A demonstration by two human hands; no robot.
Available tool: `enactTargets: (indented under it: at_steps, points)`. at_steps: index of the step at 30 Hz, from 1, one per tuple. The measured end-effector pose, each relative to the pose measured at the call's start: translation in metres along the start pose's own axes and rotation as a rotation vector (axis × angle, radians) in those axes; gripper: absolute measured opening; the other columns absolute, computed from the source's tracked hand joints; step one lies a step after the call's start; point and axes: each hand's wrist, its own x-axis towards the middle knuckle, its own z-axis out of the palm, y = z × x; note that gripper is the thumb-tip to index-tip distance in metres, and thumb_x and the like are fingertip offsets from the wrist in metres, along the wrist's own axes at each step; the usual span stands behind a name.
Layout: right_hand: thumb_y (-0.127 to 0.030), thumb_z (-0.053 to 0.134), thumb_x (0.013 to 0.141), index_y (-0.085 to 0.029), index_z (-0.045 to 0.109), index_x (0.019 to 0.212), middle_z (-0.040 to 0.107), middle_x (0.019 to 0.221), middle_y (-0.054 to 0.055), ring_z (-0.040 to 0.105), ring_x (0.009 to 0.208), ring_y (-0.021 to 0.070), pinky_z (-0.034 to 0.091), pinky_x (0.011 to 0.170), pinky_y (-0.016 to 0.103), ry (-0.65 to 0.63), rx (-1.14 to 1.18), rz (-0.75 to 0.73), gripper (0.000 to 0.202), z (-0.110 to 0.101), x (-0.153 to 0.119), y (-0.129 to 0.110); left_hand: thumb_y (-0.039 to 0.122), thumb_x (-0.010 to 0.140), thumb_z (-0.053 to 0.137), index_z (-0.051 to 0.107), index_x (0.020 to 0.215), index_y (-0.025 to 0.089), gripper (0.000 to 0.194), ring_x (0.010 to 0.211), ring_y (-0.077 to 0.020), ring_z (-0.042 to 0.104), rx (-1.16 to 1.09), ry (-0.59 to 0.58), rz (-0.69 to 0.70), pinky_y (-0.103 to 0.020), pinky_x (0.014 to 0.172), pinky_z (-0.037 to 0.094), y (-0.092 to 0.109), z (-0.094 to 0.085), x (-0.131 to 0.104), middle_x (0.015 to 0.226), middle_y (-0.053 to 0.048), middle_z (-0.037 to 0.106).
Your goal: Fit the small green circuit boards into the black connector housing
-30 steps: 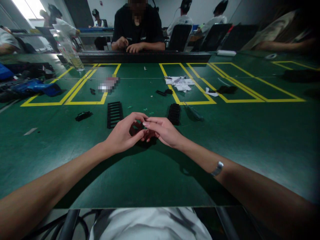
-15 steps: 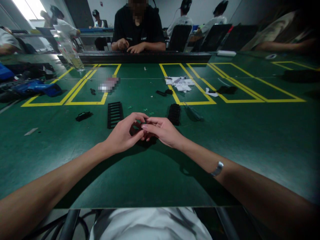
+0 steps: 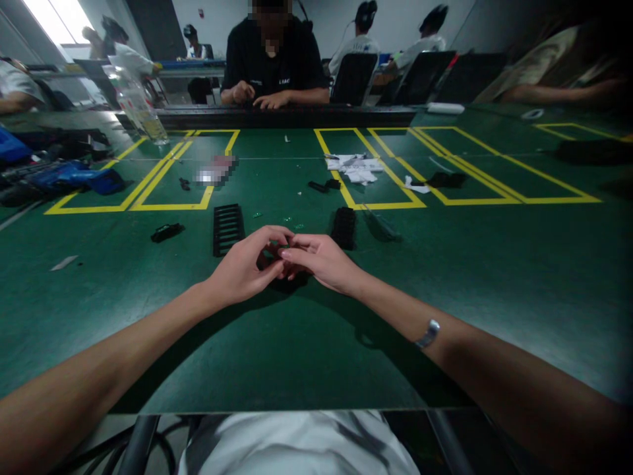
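My left hand (image 3: 254, 262) and my right hand (image 3: 321, 260) meet over the green table (image 3: 297, 349), fingertips together. Both have their fingers curled around something small and dark, mostly hidden, whose kind I cannot make out. Just beyond my left hand lies a black slotted plastic rack (image 3: 228, 229). Past my right hand is a black ribbed block (image 3: 343, 227). Tiny clear green bits (image 3: 287, 220) are scattered between these two. A small black part (image 3: 167, 231) rests farther left.
Yellow tape lines (image 3: 386, 206) mark the table. Crumpled white paper (image 3: 355, 167), a clear bag (image 3: 380, 224) and black pieces (image 3: 324, 186) lie beyond my hands. A plastic bottle (image 3: 141, 109) and blue-black tools (image 3: 93, 179) are at left. A person (image 3: 274, 66) sits opposite, behind a long black bar (image 3: 277, 119).
The view has shifted very slightly. My hands stay joined in nearly the same place, with only slight finger movement.
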Motion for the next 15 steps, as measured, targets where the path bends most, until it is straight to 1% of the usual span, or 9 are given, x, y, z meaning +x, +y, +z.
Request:
enactTargets:
  at_steps: [9,12,15]
  points:
    - [-0.032,0.077,0.085,-0.012,0.07,0.096,0.074,0.081,0.005,0.071,0.072,0.0138,0.058,0.068,0.026,-0.041,-0.003,-0.002,0.023,-0.0017,-0.0011,-0.0049,0.013,0.088,0.061,0.053,0.114,0.017,0.027,0.1,-0.0165,0.066,0.064,-0.028,-0.001,-0.026,0.078,0.056,0.0061,-0.0069,0.0017,0.132,-0.013,0.061]
    - [-0.033,0.076,0.086,-0.013,0.071,0.096,0.074,0.08,0.004,0.07,0.071,0.0131,0.057,0.069,0.026,-0.052,-0.022,-0.013,0.023,-0.0014,-0.0016,-0.0065,0.013,0.088,0.061,0.053,0.114,0.018,0.028,0.101,-0.0174,0.067,0.04,-0.023,-0.013,-0.026,0.076,0.056,0.0068,-0.0067,0.0019,0.133,-0.013,0.06]
    - [-0.035,0.074,0.087,-0.013,0.07,0.094,0.072,0.078,0.002,0.069,0.07,0.0122,0.057,0.069,0.025,-0.047,-0.049,-0.023,0.023,-0.0007,-0.0021,-0.0072,0.017,0.088,0.064,0.053,0.118,0.018,0.032,0.104,-0.0199,0.067,-0.024,0.004,-0.035,-0.028,0.079,0.057,0.0066,-0.005,0.0015,0.133,-0.014,0.059]
